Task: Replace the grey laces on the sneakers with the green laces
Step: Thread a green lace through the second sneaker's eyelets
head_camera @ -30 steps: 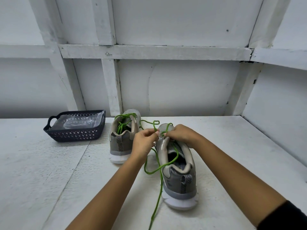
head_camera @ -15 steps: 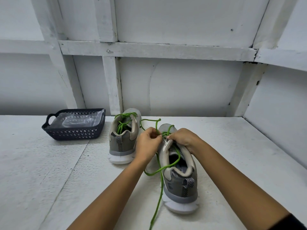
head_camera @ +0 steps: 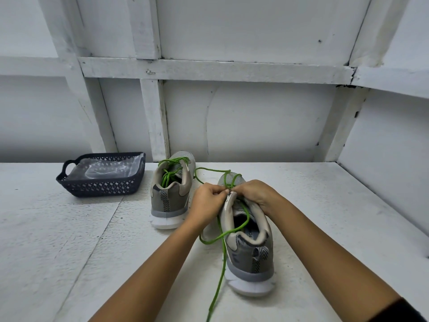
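Two grey sneakers with white soles stand heel-first toward me on the white table. The left sneaker (head_camera: 170, 198) carries a green lace tucked into its opening. The right sneaker (head_camera: 249, 249) lies nearer, and a green lace (head_camera: 222, 242) runs from its tongue over its left side toward the table's front edge. My left hand (head_camera: 207, 203) and my right hand (head_camera: 256, 194) meet over the top of the tongue, both pinching the green lace there. Another loop of lace (head_camera: 213, 170) arcs beyond the hands.
A dark blue perforated basket (head_camera: 102, 184) with a clear plastic bag inside sits at the back left. A white framed wall (head_camera: 232, 117) closes the back, and a side wall (head_camera: 394, 159) rises on the right.
Both hands stay on the lace at the tongue, working it with small finger movements. The loop beyond the hands has dropped lower, and the camera has shifted slightly.
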`<action>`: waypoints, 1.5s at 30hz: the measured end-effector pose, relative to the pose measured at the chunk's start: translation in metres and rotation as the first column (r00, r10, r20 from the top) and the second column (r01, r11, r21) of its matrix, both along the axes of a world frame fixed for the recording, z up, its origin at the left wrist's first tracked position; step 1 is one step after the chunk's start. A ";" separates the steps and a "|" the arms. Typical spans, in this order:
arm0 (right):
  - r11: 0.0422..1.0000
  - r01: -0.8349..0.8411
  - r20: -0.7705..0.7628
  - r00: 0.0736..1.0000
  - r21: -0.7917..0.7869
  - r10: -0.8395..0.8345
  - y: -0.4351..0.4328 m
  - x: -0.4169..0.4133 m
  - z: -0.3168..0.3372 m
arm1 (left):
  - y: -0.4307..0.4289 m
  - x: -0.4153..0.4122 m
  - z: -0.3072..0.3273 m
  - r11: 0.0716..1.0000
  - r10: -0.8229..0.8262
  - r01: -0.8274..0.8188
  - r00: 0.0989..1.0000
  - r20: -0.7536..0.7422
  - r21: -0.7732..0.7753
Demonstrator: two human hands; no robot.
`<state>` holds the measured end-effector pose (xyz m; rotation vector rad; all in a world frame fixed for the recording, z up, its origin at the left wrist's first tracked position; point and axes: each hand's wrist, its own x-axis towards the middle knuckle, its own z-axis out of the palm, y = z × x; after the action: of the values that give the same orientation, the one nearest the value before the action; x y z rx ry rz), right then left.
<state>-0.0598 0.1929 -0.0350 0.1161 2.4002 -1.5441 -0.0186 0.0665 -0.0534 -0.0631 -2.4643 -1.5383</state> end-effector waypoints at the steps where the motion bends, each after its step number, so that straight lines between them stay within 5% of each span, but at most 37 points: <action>1: 1.000 -0.017 0.004 1.000 -0.008 0.017 0.000 -0.001 0.000 | 0.000 0.002 0.000 1.000 -0.018 0.018 1.000 -0.007 -0.022; 6: 1.000 -0.022 0.015 1.000 -0.004 0.022 -0.002 0.008 0.007 | 0.006 0.015 -0.001 0.980 -0.145 0.138 0.989 0.039 0.147; 11: 0.998 -0.028 0.002 1.000 0.049 0.028 -0.001 0.005 0.009 | 0.015 0.022 -0.009 0.987 -0.153 0.148 0.982 0.109 0.058; 18: 0.980 -0.039 -0.104 0.994 -0.196 0.019 0.019 0.019 0.034 | 0.022 0.032 -0.010 0.988 0.013 -0.023 0.998 0.067 0.152; 22: 0.780 -0.056 -0.111 0.994 -0.623 -0.018 0.037 0.030 0.072 | 0.024 0.034 -0.013 0.976 0.079 -0.084 0.996 0.031 0.202; 24: 0.751 -0.048 -0.118 0.992 -0.659 -0.039 0.049 0.037 0.091 | 0.025 0.034 -0.013 0.975 0.088 -0.091 0.996 0.021 0.205; 26: 0.839 -0.098 -0.113 0.993 -0.535 0.044 0.065 0.041 0.109 | 0.025 0.034 -0.012 0.973 0.094 -0.096 0.995 0.019 0.209; 29: 0.965 -0.241 -0.104 0.967 -0.099 0.231 0.076 0.041 0.116 | 0.025 0.034 -0.013 0.969 0.095 -0.097 0.995 0.019 0.227; 33: 0.839 -0.258 -0.203 0.897 0.479 0.392 0.045 0.029 0.086 | 0.025 0.033 -0.014 0.968 0.088 -0.092 0.996 0.031 0.235; 35: 0.737 -0.277 -0.219 0.839 0.617 0.499 0.024 0.022 0.067 | 0.024 0.035 -0.013 0.969 0.092 -0.096 0.995 0.027 0.226; 39: 0.622 -0.264 -0.124 0.852 0.737 0.509 0.001 0.015 0.043 | 0.024 0.036 -0.011 0.976 0.092 -0.096 0.995 0.032 0.197; 45: 0.878 -0.291 -0.304 0.857 0.380 0.416 0.016 0.024 0.048 | 0.024 0.037 -0.009 0.977 0.098 -0.098 0.995 0.012 0.188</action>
<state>-0.0355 0.2085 0.0130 -0.5915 2.7462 -1.0668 0.0184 0.0902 -0.0623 0.0921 -2.2746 -1.7195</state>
